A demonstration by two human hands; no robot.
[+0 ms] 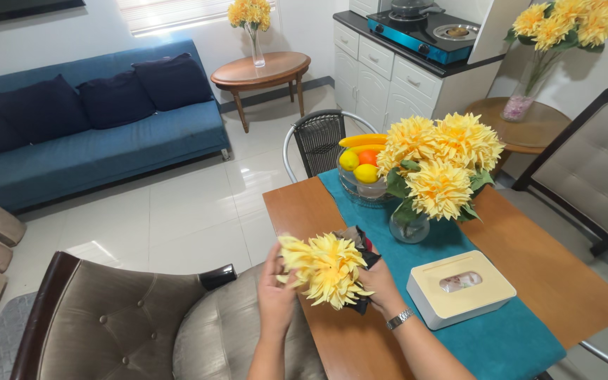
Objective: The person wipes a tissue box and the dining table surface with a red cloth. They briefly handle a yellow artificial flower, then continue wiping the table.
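Observation:
A yellow artificial flower head (327, 267) sits between both my hands over the near left corner of the wooden table (304, 207). My left hand (274, 288) touches its left side with fingers spread along the petals. My right hand (380, 285), with a wristwatch, holds it from the right, together with a dark bundle (360, 243) behind the flower. What the bundle is I cannot tell.
A glass vase of yellow flowers (434, 169), a fruit bowl (364, 179) and a cream tissue box (461, 287) stand on a teal runner (501, 338). A padded chair (128, 324) is below me, a wire chair (318, 141) beyond the table.

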